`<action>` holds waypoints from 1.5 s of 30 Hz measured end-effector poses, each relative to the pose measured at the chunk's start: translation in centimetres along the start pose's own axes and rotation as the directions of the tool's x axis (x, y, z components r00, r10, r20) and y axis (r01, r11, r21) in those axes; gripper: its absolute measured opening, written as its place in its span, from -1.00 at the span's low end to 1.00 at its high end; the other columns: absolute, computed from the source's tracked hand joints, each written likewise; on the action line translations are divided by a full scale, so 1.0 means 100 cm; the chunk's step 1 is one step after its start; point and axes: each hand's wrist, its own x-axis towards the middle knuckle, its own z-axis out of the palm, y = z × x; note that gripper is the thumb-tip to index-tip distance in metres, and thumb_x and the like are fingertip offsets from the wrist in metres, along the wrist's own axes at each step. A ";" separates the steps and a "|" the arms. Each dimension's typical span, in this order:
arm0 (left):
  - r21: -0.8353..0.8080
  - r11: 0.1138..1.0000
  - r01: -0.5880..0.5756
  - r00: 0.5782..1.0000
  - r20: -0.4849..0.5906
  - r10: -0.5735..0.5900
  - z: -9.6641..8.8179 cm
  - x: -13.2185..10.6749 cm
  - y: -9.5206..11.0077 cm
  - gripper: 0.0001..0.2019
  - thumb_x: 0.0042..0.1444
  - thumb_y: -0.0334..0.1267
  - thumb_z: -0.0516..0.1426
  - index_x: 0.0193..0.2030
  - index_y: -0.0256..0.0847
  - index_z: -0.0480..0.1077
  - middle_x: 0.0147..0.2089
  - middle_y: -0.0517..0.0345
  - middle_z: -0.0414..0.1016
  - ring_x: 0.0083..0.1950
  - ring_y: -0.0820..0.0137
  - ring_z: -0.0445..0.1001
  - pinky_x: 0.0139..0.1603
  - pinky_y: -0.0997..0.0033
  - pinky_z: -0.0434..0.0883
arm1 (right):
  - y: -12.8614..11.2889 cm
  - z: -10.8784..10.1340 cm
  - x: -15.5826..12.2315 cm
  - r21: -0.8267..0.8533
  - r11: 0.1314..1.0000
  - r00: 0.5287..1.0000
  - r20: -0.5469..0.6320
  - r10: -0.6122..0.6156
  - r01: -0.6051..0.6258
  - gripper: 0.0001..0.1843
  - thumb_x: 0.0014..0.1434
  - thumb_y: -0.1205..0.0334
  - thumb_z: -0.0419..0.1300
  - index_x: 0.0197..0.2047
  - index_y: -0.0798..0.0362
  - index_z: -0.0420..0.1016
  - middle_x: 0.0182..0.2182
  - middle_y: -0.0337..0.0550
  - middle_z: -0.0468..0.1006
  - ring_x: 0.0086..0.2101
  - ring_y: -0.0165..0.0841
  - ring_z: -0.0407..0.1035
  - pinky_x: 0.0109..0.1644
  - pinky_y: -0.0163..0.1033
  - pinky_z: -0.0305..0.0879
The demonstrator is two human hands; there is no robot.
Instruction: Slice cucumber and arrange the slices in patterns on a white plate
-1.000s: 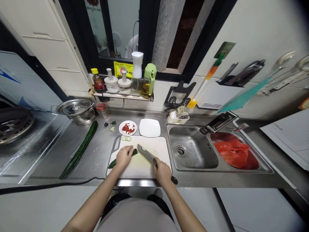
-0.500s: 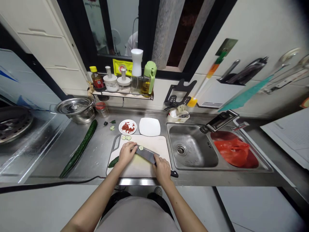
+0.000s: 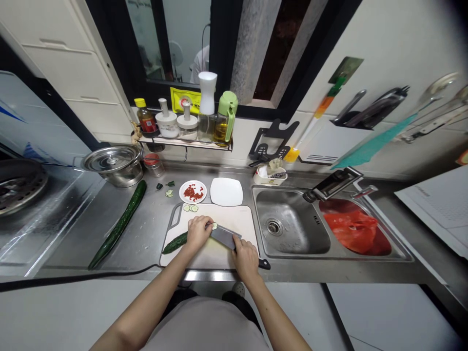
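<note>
Cucumber (image 3: 175, 242) lies clasped under the left hand (image 3: 198, 231), just beside the knife (image 3: 224, 236) gripped by the right hand (image 3: 245, 256).

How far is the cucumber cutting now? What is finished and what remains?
Done: a few slices lie at the far edge of the cutting board. In hand: the left hand presses the cucumber down while the right hand holds the knife against it. Left: the stretch beyond the left hand is uncut, and a second, whole cucumber lies on the counter.
</note>
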 end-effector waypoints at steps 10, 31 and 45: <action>-0.224 0.905 0.362 0.905 -0.147 -0.399 -0.007 0.028 -0.037 -0.81 0.06 -0.25 0.08 -0.21 -0.16 0.47 -0.37 0.18 0.53 -0.30 0.39 0.47 -0.20 0.43 0.33 | 0.015 0.000 0.003 0.023 0.998 0.998 -0.024 0.063 -0.062 -0.47 0.20 0.31 0.08 0.25 0.02 0.24 -0.10 -0.03 0.51 -0.07 -0.23 0.34 0.03 -0.24 0.09; 0.097 0.873 0.478 0.871 -0.181 -0.456 0.011 0.061 -0.063 -0.75 0.09 -0.31 0.06 -0.13 -0.10 0.50 -0.16 0.04 0.57 -0.09 0.19 0.47 -0.14 0.29 0.28 | 0.023 0.006 0.006 0.107 0.991 0.996 -0.043 0.080 -0.075 -0.49 0.16 0.29 0.12 0.20 -0.01 0.29 -0.13 -0.11 0.55 -0.11 -0.28 0.38 -0.01 -0.27 0.12; 0.051 0.909 0.413 0.888 -0.243 -0.390 0.009 0.057 -0.063 -0.76 0.06 -0.26 0.09 -0.16 -0.12 0.53 -0.20 0.05 0.56 -0.11 0.20 0.46 -0.10 0.28 0.30 | 0.022 0.007 0.007 0.147 0.985 0.994 -0.040 0.102 -0.095 -0.56 0.19 0.27 0.08 0.15 -0.02 0.34 -0.16 -0.09 0.56 -0.12 -0.28 0.41 -0.07 -0.28 0.14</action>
